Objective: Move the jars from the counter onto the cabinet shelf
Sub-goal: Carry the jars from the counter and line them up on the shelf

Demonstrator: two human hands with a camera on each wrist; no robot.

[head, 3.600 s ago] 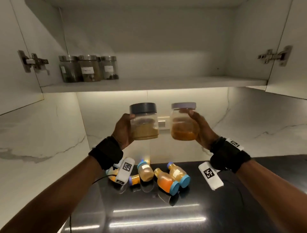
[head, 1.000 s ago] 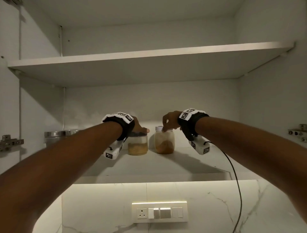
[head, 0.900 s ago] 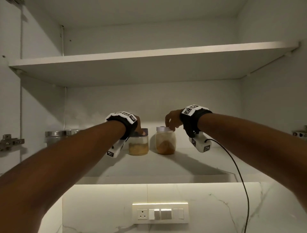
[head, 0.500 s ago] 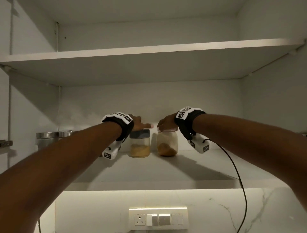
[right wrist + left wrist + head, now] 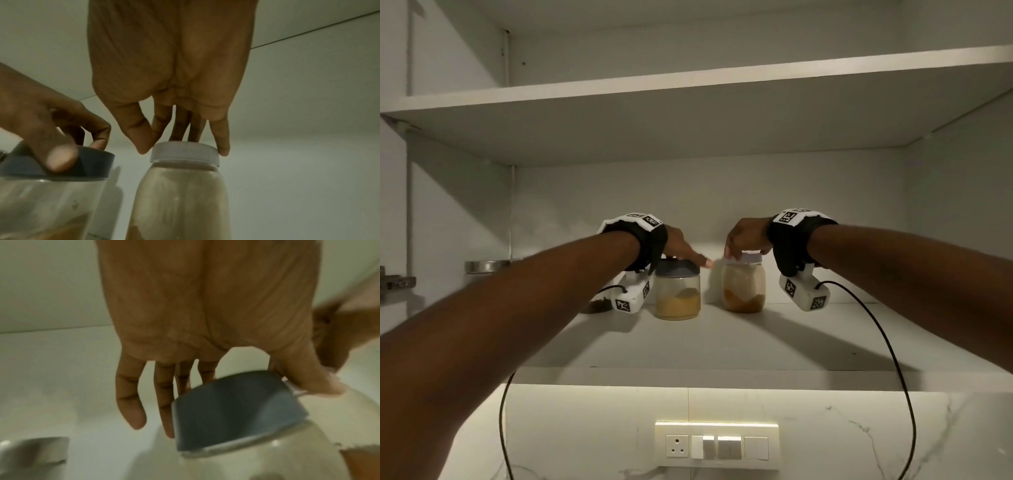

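Two forearms: they reach forward and up from the near edge of the head view, wrist cameras strapped beneath, cables hanging down past the switch plate [image 5: 717, 446] on the marble wall.
Lower shelf [image 5: 722, 346]: both jars stand upright on it, well back from its front lip, side by side with a narrow gap between.
Left hand [image 5: 681, 247]: directly over the dark-lidded jar [image 5: 678, 292]; fingers [image 5: 131, 402] hang fairly straight past the far side of the lid, thumb laid against its near rim, so it rests on the lid rather than clamps it.
Right hand [image 5: 748, 238]: directly over the white-lidded jar [image 5: 744, 287]; fingertips [image 5: 223, 146] ring the cap edge in a light pinch.
Key relation: each jar's long axis runs vertical, straight below its own hand, so I judge that a clean release calls for lifting straight up; a sideways pull could tip a jar into its neighbour.
Further left: a steel-lidded canister [image 5: 487, 268], partly hidden by the left forearm.
Above: the upper shelf [image 5: 688, 85].
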